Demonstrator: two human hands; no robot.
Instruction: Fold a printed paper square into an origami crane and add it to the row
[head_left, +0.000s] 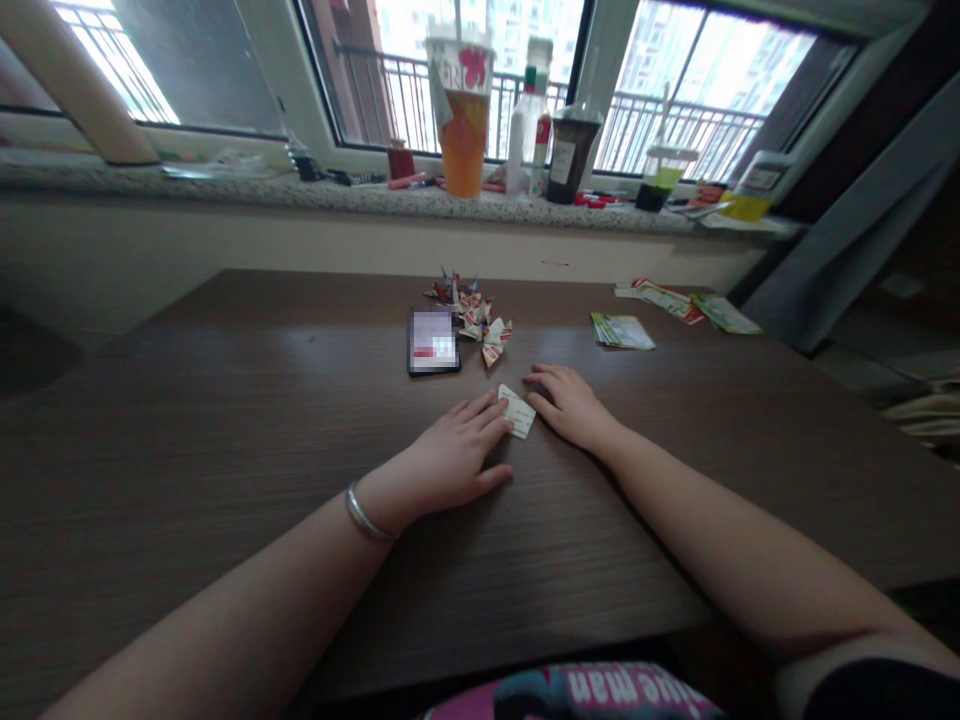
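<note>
A small piece of folded paper [519,414], pale with faint print, lies on the brown table [225,440]. My left hand [461,450] rests flat, its fingers spread and their tips on the paper's left side. Just right of the paper is my right hand [571,405], palm down with fingers stretched out; the tips are close to the paper's right edge, and I cannot tell whether they touch it. Beyond my hands stands a cluster of folded paper pieces [491,340], patterned red and white. Left of these lies a phone [433,342] with its screen lit and blurred.
At the back right lie a stack of green-and-white packets [622,331] and more flat wrappers [667,300]. Behind the table, a stone windowsill [247,190] holds a large orange drink cup [463,130], a dark drink cup [571,155], bottles [519,140] and small clutter.
</note>
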